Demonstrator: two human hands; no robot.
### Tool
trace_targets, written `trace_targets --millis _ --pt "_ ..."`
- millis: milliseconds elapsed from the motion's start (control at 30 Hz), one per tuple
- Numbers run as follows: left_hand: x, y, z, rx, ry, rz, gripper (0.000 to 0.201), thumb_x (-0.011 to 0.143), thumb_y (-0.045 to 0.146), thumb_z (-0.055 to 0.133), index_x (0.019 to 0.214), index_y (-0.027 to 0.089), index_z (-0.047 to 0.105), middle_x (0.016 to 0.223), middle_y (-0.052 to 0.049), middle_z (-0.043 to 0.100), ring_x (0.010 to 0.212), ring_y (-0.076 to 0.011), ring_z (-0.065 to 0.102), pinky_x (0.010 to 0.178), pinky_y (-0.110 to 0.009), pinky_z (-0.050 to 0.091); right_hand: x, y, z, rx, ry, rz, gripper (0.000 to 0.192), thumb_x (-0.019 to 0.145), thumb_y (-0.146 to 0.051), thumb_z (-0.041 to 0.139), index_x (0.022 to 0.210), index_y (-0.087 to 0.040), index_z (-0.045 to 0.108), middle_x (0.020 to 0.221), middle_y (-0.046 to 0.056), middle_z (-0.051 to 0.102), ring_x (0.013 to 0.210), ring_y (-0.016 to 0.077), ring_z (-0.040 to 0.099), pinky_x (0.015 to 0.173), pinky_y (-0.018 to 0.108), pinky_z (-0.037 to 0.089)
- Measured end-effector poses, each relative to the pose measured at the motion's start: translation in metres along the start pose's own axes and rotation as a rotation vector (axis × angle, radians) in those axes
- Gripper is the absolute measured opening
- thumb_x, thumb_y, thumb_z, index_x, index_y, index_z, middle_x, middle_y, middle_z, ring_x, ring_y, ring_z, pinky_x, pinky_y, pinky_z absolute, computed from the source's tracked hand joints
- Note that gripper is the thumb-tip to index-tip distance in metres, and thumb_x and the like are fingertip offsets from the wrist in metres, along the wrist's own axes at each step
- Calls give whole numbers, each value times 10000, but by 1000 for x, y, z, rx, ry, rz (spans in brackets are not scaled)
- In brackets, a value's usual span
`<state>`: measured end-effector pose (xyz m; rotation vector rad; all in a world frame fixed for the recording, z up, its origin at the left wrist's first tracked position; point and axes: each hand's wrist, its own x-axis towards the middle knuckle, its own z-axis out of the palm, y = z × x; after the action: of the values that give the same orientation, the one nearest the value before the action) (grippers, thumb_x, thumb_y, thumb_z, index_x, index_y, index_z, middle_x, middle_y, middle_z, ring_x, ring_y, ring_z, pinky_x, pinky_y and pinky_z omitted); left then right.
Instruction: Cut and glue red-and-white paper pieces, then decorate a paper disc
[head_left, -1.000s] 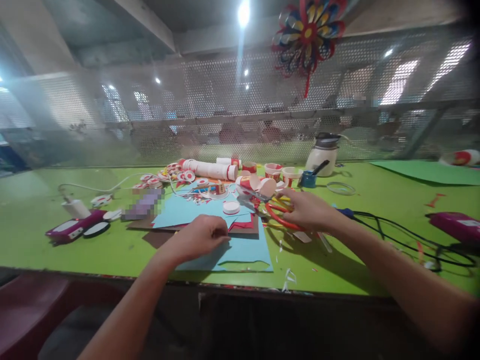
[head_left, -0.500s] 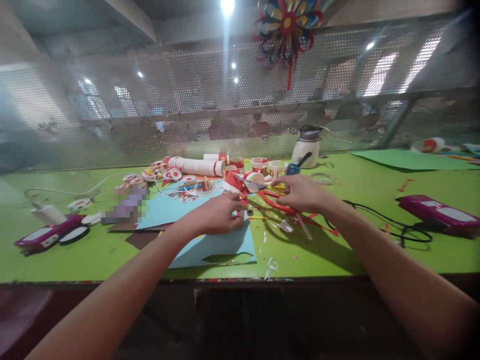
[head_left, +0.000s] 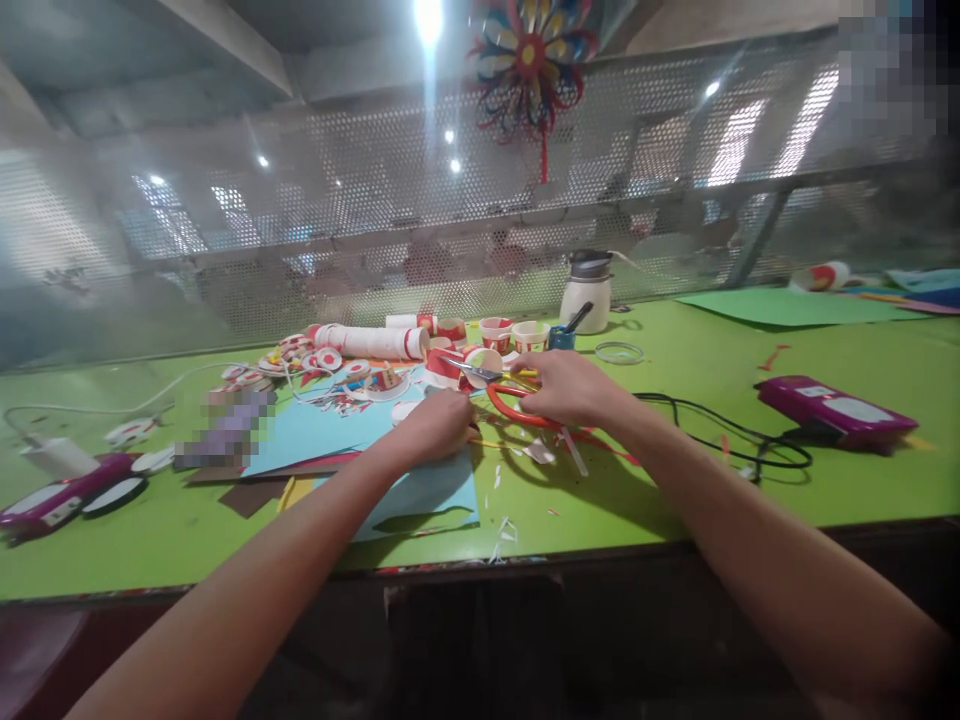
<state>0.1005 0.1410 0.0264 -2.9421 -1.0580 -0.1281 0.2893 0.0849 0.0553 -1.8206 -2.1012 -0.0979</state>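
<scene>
My right hand (head_left: pixel 566 385) is closed on a pair of scissors (head_left: pixel 508 406) with orange-red handles, some yellow showing at the grip. The blades point left, over red and white paper cup pieces (head_left: pixel 442 372). Just left of them and nearer to me, my left hand (head_left: pixel 441 428) is closed with its fingers curled under, so what they hold is hidden. A white piece (head_left: pixel 405 411) shows right behind that hand. Light blue paper sheets (head_left: pixel 322 430) lie beneath and beside my left hand. White and red scraps (head_left: pixel 538 450) are scattered below the scissors.
Behind my hands stand cut paper cups (head_left: pixel 495 334), a long white tube (head_left: pixel 367 341), a blue jar (head_left: pixel 562 338) and a white bottle (head_left: pixel 586 300). Purple devices (head_left: pixel 832 410) lie at both sides, with cables on the green table (head_left: pixel 652 510). Green paper (head_left: pixel 787 308) lies at right.
My left hand's fingers have curled in from a looser pose. The scissors stay in my right hand. The whole view has shifted, so things appear farther left.
</scene>
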Motion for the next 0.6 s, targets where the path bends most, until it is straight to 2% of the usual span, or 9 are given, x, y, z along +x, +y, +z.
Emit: trace_targets --millis 133,300,467,600 --pt "2 4 -2 111 -26 28 201 730 163 495 745 132 692 730 -121 678 682 -210 617 621 -287 434 2 3 0 7 1 12 486 658 -210 596 1140 -237 654 1006 80 713 846 247 627 640 292 422" --pt "7 8 8 180 4 4 210 697 108 481 728 106 689 731 -165 675 703 -250 632 658 -339 462 4 5 1 -4 -7 30 500 662 -229 598 1160 -243 644 974 76 715 825 242 629 630 290 421" --pt "4 17 21 200 95 -1 261 720 52 437 771 105 687 771 -188 674 728 -258 634 680 -360 474 2 4 -1 5 -27 -6 507 656 -192 580 1159 -220 638 948 88 727 787 234 637 606 272 414" --pt "-7 20 14 117 208 -13 250 729 91 457 792 124 696 790 -158 685 704 -236 631 626 -325 458 -4 0 -4 19 -94 -47 487 664 -198 582 1148 -204 638 1002 97 715 831 233 638 628 268 416"
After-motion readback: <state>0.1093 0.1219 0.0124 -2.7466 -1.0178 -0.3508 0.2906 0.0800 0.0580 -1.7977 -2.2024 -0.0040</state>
